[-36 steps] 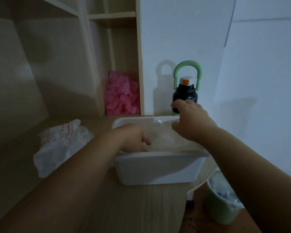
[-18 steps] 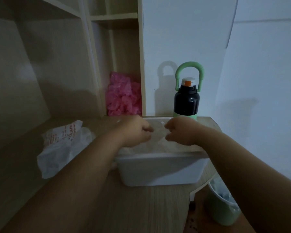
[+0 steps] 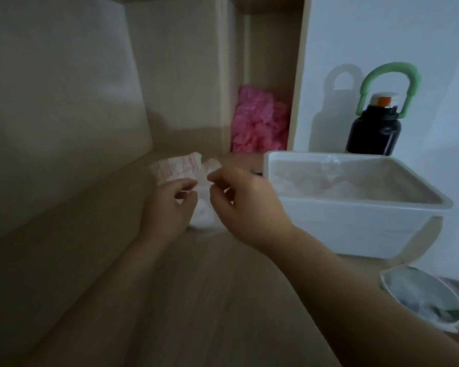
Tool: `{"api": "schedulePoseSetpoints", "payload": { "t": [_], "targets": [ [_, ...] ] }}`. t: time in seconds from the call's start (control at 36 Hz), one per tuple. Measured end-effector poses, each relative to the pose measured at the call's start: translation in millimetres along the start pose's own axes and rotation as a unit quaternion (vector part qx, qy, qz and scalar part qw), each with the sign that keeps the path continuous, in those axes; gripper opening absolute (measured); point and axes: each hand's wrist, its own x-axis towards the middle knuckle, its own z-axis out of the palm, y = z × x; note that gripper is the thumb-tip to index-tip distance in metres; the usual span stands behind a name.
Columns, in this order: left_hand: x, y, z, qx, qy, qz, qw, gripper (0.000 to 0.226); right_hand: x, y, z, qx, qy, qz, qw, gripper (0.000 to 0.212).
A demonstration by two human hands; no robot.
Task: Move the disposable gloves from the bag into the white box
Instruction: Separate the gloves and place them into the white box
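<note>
The white plastic bag [image 3: 175, 168] with red print lies on the wooden desk, left of the white box [image 3: 355, 221]. My left hand [image 3: 170, 205] rests on the bag with its fingers curled at the bag's opening. My right hand [image 3: 241, 202] is beside it, its thumb and fingers pinching thin clear plastic at the bag's mouth. Clear disposable gloves [image 3: 329, 178] lie in the white box, crumpled along its floor. The bag's inside is hidden by both hands.
A black bottle [image 3: 374, 133] with a green handle stands behind the box. Pink crumpled plastic [image 3: 257, 123] fills a shelf niche at the back. A green bin [image 3: 424, 298] sits on the floor lower right, past the desk edge. A shelf wall rises on the left.
Both hands left the white box and moved left to the bag. The view turned left, so the box now sits to the right.
</note>
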Motion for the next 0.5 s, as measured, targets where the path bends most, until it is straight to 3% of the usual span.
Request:
{"api": "schedulePoseSetpoints", "payload": {
  "t": [0.19, 0.33, 0.5],
  "targets": [
    [-18.1, -46.1, 24.8, 0.124, -0.105, 0.005, 0.987, 0.044, -20.2, 40.5, 67.5, 0.051, -0.086, 0.221, 0.970, 0.052],
    [-0.4, -52.3, 32.0, 0.208, -0.105, 0.032, 0.972, 0.034, -8.3, 62.8, 81.8, 0.042, -0.149, 0.244, 0.958, 0.064],
    [4.5, -60.5, 32.2, 0.169, -0.070, 0.045, 0.982, 0.014, -1.3, 75.2, 85.1, 0.079, -0.155, 0.243, 0.954, 0.066]
  ]
}}
